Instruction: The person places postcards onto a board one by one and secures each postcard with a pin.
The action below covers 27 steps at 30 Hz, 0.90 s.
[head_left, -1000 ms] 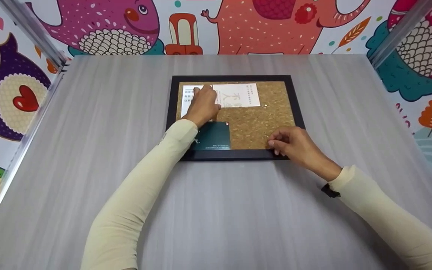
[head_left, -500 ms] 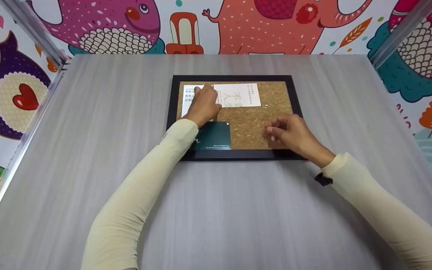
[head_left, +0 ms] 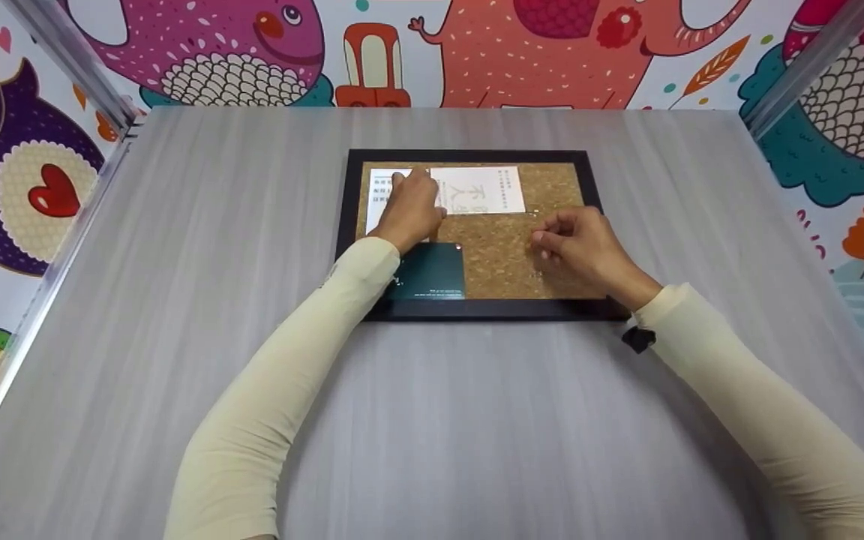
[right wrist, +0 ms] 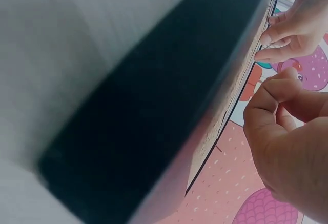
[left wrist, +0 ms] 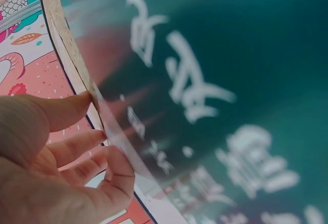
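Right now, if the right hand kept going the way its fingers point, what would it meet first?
The right hand points left across the cork board. Bare cork comes first, then probably the corner of the white card or the left hand; its height above the board is unclear.

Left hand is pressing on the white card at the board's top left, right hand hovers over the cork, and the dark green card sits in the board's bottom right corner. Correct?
Not quite. The green card lies at the bottom left of the board, beside the left forearm, as the head view shows. The rest holds: the left hand is on the white card at top left, and the right hand is over the cork.
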Tool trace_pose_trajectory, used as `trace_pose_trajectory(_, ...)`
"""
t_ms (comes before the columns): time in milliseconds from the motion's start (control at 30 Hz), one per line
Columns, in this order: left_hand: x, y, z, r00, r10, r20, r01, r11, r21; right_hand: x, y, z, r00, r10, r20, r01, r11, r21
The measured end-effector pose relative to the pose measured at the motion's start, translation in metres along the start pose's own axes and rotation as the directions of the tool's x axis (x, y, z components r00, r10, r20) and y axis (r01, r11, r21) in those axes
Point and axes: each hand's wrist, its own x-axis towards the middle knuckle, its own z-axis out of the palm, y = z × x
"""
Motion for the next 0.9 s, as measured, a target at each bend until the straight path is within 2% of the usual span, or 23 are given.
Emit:
trace_pose_trajectory(267,0.001,-0.001,0.002,1.0,-0.001,0.002,0.001,1.0,0.013,0.012,-0.003,-0.003,0.999,0.035,0.005,-0.035,0.998,0.052)
trace_pose_trajectory(500,0.003,-0.003,0.002,0.999,0.049,-0.021,-0.048,0.998,0.04,0.025,-0.004,-0.001,0.997,0.078,0.006,-0.078,0.986,0.149)
trace_pose_trajectory(900,-0.005,0.005,-0.007,1.0,0.016,0.009,-0.016,0.999,-0.033,0.039,-0.011,-0.002,0.993,0.121,-0.003,-0.12,0.983,0.142)
